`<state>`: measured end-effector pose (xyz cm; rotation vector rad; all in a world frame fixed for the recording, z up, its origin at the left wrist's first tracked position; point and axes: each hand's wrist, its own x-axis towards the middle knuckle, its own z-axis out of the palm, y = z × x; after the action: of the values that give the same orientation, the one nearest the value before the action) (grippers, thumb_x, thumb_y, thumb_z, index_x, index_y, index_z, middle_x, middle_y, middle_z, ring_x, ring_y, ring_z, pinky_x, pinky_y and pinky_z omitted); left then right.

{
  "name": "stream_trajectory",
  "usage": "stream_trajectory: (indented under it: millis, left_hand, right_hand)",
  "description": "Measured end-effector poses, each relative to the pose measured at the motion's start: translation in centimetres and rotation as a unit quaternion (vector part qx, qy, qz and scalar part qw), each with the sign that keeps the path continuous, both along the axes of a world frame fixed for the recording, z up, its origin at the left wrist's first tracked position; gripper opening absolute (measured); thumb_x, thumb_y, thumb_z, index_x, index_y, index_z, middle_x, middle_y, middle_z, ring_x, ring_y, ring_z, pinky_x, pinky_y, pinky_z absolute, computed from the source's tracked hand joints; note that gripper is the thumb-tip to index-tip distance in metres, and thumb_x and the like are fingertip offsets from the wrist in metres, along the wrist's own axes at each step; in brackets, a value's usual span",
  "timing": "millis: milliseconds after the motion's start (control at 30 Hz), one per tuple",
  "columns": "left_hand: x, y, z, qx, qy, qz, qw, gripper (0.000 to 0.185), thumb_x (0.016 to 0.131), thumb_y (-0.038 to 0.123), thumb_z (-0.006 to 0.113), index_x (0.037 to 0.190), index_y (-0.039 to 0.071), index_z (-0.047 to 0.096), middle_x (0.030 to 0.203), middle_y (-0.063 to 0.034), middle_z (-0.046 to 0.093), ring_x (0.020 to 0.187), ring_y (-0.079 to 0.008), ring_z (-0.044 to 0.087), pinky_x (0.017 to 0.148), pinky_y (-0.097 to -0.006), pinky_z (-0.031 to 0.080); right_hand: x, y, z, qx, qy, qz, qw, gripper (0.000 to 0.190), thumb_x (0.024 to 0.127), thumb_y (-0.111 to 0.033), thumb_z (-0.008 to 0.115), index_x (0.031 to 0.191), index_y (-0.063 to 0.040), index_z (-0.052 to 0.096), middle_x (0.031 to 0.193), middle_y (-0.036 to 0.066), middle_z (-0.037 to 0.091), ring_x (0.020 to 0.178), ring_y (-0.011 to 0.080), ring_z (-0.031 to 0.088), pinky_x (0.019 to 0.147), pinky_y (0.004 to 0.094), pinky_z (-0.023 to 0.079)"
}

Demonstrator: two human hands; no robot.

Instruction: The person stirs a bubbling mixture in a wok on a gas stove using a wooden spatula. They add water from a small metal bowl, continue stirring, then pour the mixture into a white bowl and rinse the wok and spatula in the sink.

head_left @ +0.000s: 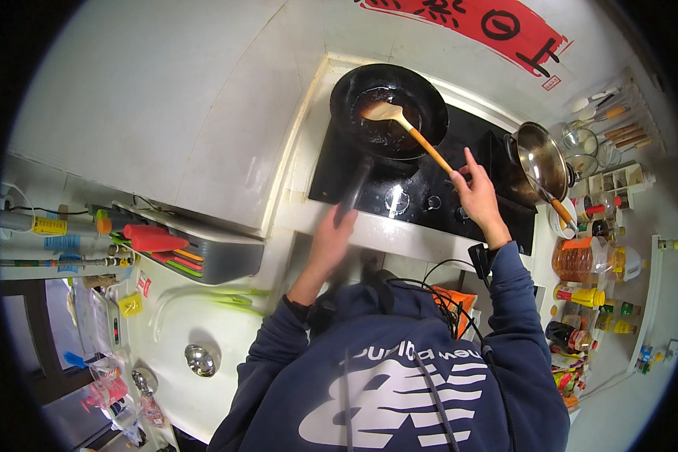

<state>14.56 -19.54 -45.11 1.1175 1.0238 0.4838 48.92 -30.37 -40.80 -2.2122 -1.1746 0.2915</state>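
A black wok [347, 133] sits on the far left of a black glass cooktop [474, 150], with a little dark brown, glossy liquid [387, 138] in its bottom. My left hand [327, 240] is wrapped around the wok's dark handle [356, 186], which points toward me; the hand is slightly blurred. In my right hand [477, 195] is the end of a spatula's wooden handle [426, 148], with the index finger stretched out. The pale spatula head [383, 111] rests inside the wok, over the liquid.
A steel pot [542, 161] stands at the cooktop's right end. Beyond it are a wooden-handled utensil [562, 212], a large oil jug [576, 260] and several bottles. To the left are a grey knife and board holder [226, 263], green stalks [231, 296] and a round metal bowl [199, 360].
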Motion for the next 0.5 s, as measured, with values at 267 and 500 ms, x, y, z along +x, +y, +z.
stream_trajectory:
  millis: [267,500]
  left_hand:
    - [-0.2,-0.1,-0.2,-0.013,-0.018,-0.005,1.0,0.046,0.109,0.034,0.067,0.143,0.003,0.065,0.092,0.0042,0.063,0.082,-0.0063,0.055,0.076,-0.0258,0.048]
    - [-0.2,0.0,0.5,-0.052,-0.022,-0.009,0.998,0.046,0.114,0.037,0.059,0.147,0.005,0.063,0.09,0.0043,0.061,0.079,-0.0047,0.055,0.07,-0.0231,0.046]
  right_hand:
    - [0.9,-5.4,-6.1,0.057,0.043,-0.152,0.986,0.041,0.104,-0.023,0.07,0.143,-0.012,0.066,0.107,0.013,0.076,0.095,0.0267,0.074,0.087,0.0399,0.059]
    - [-2.2,-2.9,-9.9,-0.123,-0.175,0.149,0.965,0.046,0.093,-0.012,0.075,0.138,-0.009,0.064,0.128,0.017,0.066,0.108,0.0374,0.072,0.089,0.047,0.062]
